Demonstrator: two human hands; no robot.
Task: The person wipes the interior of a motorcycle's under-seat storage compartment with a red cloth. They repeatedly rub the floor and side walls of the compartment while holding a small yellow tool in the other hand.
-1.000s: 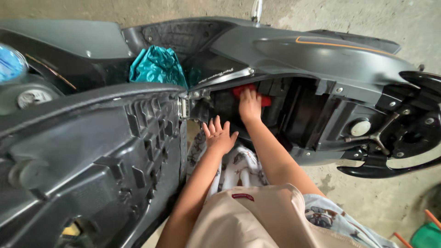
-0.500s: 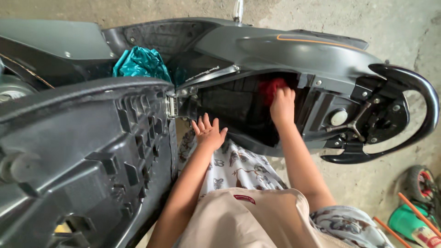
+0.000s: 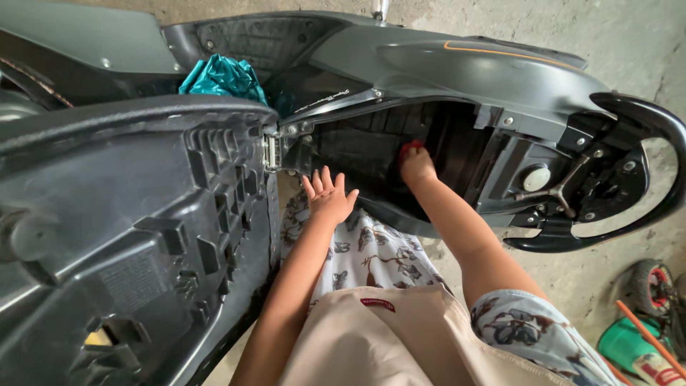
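Red cloth [image 3: 410, 149]: a small bunch of fabric, mostly hidden, showing just above the right hand [image 3: 416, 166] inside the open under-seat compartment [image 3: 371, 146] of a dark grey scooter [image 3: 457, 71]. The right hand is closed over the cloth and presses it against the black ribbed interior of the compartment, toward its near wall; the forearm reaches in over the compartment's lower edge.

Left hand [image 3: 329, 196]: fingers spread wide, holding nothing, palm resting at the near lip of the compartment just right of the seat hinge [image 3: 271, 151]. The two hands are apart, the left nearer the hinge, the right deeper in the well.

Raised seat [image 3: 136, 229]: tilted up at left, its black moulded underside with ribs and sockets facing the camera.

Teal bag [image 3: 221, 77]: crumpled, shiny, lying in the footwell area beyond the hinge.

Rear grab rail [image 3: 643, 179]: glossy black loop at the tail, right of a round cap [image 3: 536, 179].

Concrete floor [image 3: 572, 279]: grey, with a green object [image 3: 632, 347] and orange rod [image 3: 650, 337] at lower right.
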